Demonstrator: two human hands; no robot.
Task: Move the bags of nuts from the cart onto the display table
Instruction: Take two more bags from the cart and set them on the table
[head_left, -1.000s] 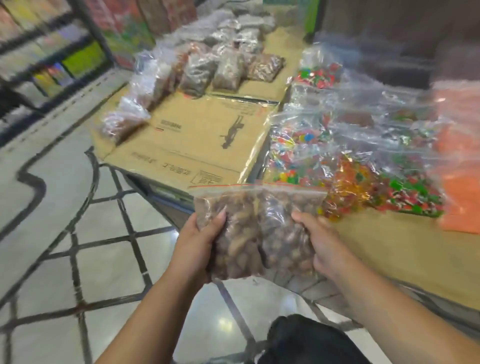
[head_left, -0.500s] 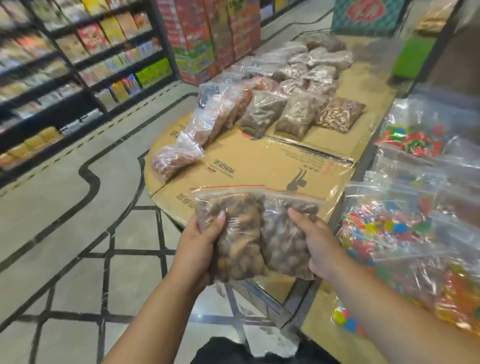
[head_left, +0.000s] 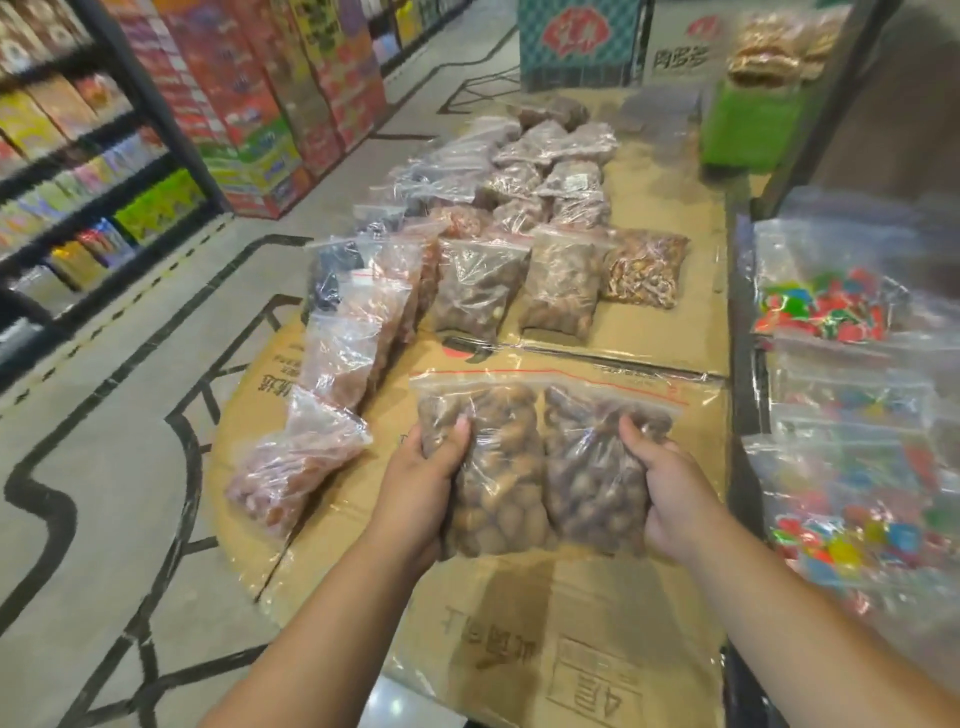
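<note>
Two clear zip bags of brown nuts sit side by side in my hands, just above the cardboard-covered display table (head_left: 649, 332). My left hand (head_left: 421, 488) grips the left bag of nuts (head_left: 493, 467) along its left edge. My right hand (head_left: 670, 493) grips the right bag of nuts (head_left: 587, 467) along its right edge. Both bags have a red zip line at the top. Farther back on the table lie several rows of nut bags (head_left: 519, 218). The cart is out of view.
A row of pinkish bags (head_left: 332, 395) runs along the table's left edge. Bags of coloured candy (head_left: 852, 467) fill the section to the right. Black shelving with boxed goods (head_left: 104, 171) lines the aisle on the left. A green crate (head_left: 753, 130) stands at the table's far end.
My view has swung left from the candy section to the nut table. Both hands have carried the two bags forward over the cardboard, still held the same way.
</note>
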